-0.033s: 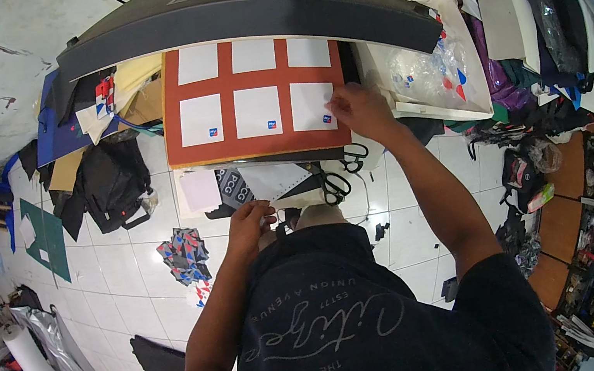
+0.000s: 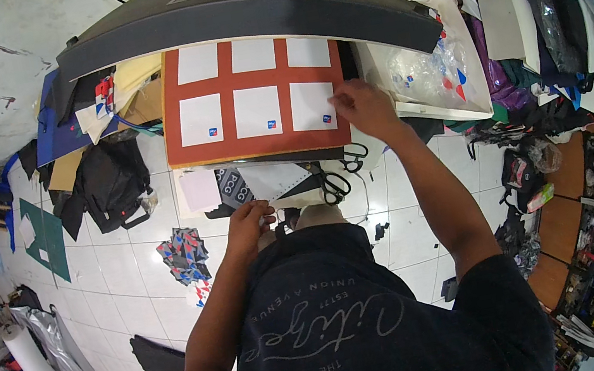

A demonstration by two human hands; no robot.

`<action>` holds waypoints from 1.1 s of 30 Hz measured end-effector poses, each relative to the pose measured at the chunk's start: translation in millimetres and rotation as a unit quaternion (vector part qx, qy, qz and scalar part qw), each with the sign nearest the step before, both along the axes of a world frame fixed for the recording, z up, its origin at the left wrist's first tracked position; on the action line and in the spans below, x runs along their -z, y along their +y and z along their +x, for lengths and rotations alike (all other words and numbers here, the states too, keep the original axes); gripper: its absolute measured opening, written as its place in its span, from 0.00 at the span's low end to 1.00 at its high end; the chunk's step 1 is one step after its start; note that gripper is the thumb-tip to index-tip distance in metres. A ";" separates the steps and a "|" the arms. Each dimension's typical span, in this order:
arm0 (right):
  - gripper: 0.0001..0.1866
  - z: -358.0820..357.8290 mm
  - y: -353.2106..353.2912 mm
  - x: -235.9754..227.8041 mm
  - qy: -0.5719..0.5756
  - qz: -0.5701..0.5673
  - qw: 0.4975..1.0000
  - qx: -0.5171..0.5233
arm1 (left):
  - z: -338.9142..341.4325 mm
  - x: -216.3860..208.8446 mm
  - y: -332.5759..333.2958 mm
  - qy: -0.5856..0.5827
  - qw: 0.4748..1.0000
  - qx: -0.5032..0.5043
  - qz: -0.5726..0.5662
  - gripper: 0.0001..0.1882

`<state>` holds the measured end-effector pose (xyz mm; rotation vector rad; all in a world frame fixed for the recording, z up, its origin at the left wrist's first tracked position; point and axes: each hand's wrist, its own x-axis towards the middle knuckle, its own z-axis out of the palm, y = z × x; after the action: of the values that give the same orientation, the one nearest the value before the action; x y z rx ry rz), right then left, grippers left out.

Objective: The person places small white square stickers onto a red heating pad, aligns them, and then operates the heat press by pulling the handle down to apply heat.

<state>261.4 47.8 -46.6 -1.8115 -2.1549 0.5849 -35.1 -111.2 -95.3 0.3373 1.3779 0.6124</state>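
A rust-red pad (image 2: 234, 145) lies on the lower bed of a heat press, with several white squares laid out on it in two rows. Each near-row square has a small blue-and-red label in its lower right corner. My right hand (image 2: 369, 109) is at the right edge of the near right white square (image 2: 308, 99), beside its label (image 2: 327, 119). Its thumb and fingertips are pinched together; what they hold, if anything, is too small to make out. Below the pad's front edge, my left hand (image 2: 248, 227) has its fingers curled in, their contents hidden.
The press's dark upper plate (image 2: 238, 24) is raised above the pad's far side. Black-handled scissors (image 2: 335, 188) and sheets lie under the front edge. At right stands a white box (image 2: 481, 88) with plastic bags. A black bag (image 2: 110, 181) is at left; patterned pieces (image 2: 184, 253) lie on the tiled floor.
My right hand has shifted slightly to the right, its fingertips now at the white square's edge. My left hand and the squares have stayed where they were.
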 end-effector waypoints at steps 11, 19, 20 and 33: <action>0.10 22.2 -20.7 17.9 0.041 -0.005 0.999 0.017 | -1.1 -5.7 2.9 -0.023 0.999 -0.029 0.006 0.11; 0.11 4.8 -24.2 26.8 -0.004 0.024 0.999 -0.039 | -3.7 -8.2 5.8 0.000 1.000 -0.001 0.014 0.11; 0.10 2.3 -22.5 24.5 -0.006 0.016 0.999 -0.042 | -4.7 -6.7 4.9 0.000 1.000 0.002 0.016 0.11; 0.08 -0.9 -18.3 26.8 -0.045 0.036 0.995 -0.084 | -7.9 5.6 -4.6 0.010 1.000 0.004 0.011 0.13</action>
<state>260.5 29.5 -73.4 -1.6613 -2.3729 0.4634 -43.0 -115.8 -100.9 0.3669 1.3899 0.6189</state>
